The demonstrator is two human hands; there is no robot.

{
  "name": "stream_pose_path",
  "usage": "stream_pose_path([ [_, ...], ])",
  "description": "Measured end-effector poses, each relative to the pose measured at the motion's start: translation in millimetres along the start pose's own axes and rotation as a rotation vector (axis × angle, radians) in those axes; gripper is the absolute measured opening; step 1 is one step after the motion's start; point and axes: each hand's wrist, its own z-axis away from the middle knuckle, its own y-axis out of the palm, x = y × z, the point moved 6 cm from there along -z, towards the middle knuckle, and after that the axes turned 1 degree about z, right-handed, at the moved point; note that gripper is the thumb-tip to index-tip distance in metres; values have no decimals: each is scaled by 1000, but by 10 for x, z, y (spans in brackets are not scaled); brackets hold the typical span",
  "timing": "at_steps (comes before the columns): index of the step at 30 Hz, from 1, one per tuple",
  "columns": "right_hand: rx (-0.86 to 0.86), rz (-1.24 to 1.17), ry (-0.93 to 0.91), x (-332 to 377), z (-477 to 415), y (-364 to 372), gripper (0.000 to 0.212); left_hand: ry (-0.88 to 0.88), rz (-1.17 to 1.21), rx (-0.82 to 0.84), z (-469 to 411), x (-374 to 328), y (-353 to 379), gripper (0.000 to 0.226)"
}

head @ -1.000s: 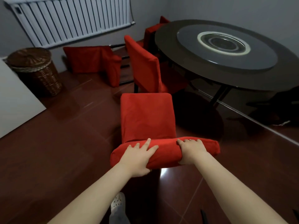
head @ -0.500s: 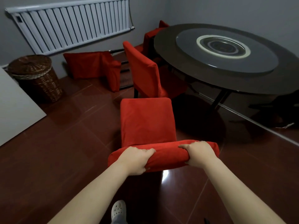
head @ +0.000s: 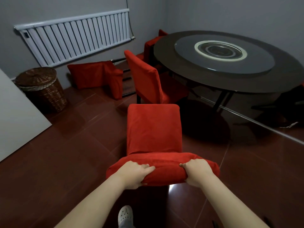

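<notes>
A chair in a red fabric cover (head: 153, 129) stands on the dark red tile floor right in front of me, its seat pointing away. My left hand (head: 134, 174) grips the top of its backrest on the left side, fingers curled over the fabric. My right hand (head: 196, 171) grips the same top edge on the right side. Both forearms reach in from the bottom of the view.
A round dark table (head: 230, 63) with a turntable stands at the right. A second red chair (head: 146, 79) sits beside it. Red cushions (head: 95, 76) lean under a white radiator (head: 77, 35). A wicker basket (head: 42, 88) is at left, beside a white panel (head: 14, 116).
My fingers have curled from lying flat on the backrest top to gripping it. The chair sits a little nearer to me and lower in view.
</notes>
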Motion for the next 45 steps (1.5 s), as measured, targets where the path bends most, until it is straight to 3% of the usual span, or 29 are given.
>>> stream_pose_path([
  [7, 8, -17, 62, -28, 402, 55, 45, 70, -44, 30, 45, -258, -20, 69],
  [18, 38, -89, 248, -516, 694, -160, 42, 135, -48, -81, -374, -373, -711, 66],
  [23, -74, -217, 353, -693, 658, -162, 56, 150, -36, -93, -674, -237, -882, 64],
  [27, -151, -262, 401, -800, 523, -190, 88, 138, -44, -119, -922, -78, -981, 59],
  [29, -163, -272, 427, -881, 420, -234, 94, 135, -40, -128, -1067, 10, -1039, 57],
  [35, -149, -325, 535, -1177, 92, -396, 85, 140, -69, -198, -1445, 203, -1209, 63],
  [39, -76, -318, 555, -1274, -48, -382, 87, 232, -102, -251, -1574, 224, -1189, 62],
  [45, -54, -283, 463, -1371, -135, -594, 73, 312, -94, -143, -1693, 282, -1343, 55],
])
